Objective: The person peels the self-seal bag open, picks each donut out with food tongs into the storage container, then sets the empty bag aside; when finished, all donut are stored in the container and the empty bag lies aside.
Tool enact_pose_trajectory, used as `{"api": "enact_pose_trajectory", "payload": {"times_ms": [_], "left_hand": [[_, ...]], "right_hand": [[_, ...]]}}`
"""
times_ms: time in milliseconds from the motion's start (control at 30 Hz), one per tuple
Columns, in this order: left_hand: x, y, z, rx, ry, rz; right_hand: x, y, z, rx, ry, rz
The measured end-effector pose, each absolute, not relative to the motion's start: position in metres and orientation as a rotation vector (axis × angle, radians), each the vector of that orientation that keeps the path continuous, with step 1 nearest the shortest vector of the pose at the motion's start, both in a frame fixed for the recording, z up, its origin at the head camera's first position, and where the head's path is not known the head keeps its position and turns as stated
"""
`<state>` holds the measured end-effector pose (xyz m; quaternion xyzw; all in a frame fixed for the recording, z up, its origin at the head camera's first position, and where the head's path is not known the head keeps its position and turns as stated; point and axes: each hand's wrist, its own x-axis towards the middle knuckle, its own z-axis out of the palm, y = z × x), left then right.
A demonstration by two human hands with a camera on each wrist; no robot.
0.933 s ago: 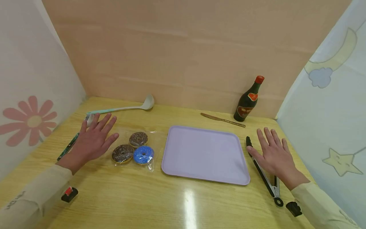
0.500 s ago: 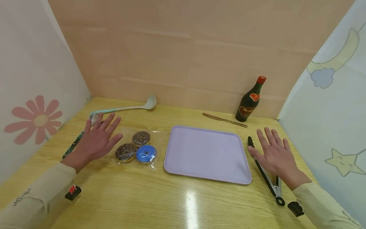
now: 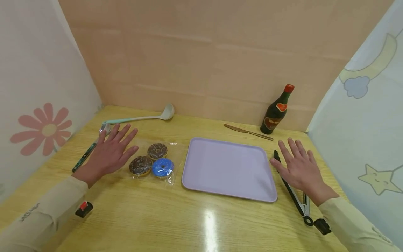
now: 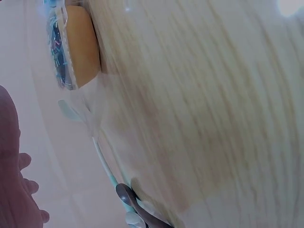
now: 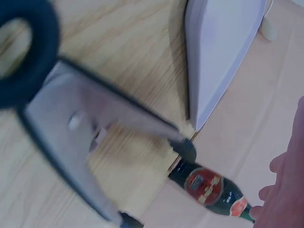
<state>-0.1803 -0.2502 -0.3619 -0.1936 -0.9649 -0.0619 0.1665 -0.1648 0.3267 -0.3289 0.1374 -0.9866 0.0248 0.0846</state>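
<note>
My left hand (image 3: 108,154) hovers palm down with fingers spread, left of three doughnuts in a clear bag. Two doughnuts are chocolate brown (image 3: 140,165) and one is blue (image 3: 163,167). Partly behind this hand lies a utensil with a dark green patterned handle (image 3: 84,157); a shiny spoon bowl (image 3: 105,128) shows beyond the fingers. The left wrist view also shows a dark spoon (image 4: 124,192). Over the black-and-silver tongs (image 3: 292,196) on the right, my right hand (image 3: 300,169) is held flat, fingers straight. Neither hand holds anything. The tongs' arms stand apart in the right wrist view.
A lilac tray (image 3: 230,169) lies mid-table. Behind it are a gold-coloured knife (image 3: 248,132) and a dark bottle with a red cap (image 3: 274,113), upright. A ladle (image 3: 151,116) with a mint handle lies at the back left. Cloth-covered walls border the table.
The head view has shifted slightly, so the table's things appear a little further right. My right hand has drifted slightly left over the tongs. Both hands stay spread, and no object has moved.
</note>
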Motion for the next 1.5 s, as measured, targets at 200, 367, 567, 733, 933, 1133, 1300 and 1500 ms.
{"api": "enact_pose_trajectory", "payload": {"times_ms": [200,367,567,733,933,1133,1300,1500], "left_hand": [[-0.186,-0.242,-0.366,-0.624,-2.786,-0.446],[-0.193,-0.233,-0.368,-0.736,-2.750,-0.626],[-0.195,-0.231,-0.372,-0.690,-2.632,-0.856],[-0.198,-0.230,-0.382,-0.620,-2.532,-0.971],[-0.200,-0.222,-0.395,-0.567,-2.543,-1.077],[-0.200,-0.218,-0.402,-0.560,-2.569,-1.098],[-0.200,-0.217,-0.401,-0.563,-2.555,-1.120],[-0.200,-0.221,-0.405,-0.555,-2.532,-1.214]], "right_hand": [[-0.168,0.272,-0.340,0.607,-2.794,0.225],[-0.164,0.200,-0.343,0.842,-2.680,0.405],[-0.155,0.130,-0.348,1.119,-2.626,0.568],[-0.150,0.085,-0.359,1.307,-2.626,0.606],[-0.144,0.046,-0.370,1.310,-2.705,0.361],[-0.142,0.036,-0.373,1.237,-2.706,0.230],[-0.142,0.039,-0.376,1.232,-2.663,0.350],[-0.143,0.040,-0.379,1.197,-2.652,0.540]]}}
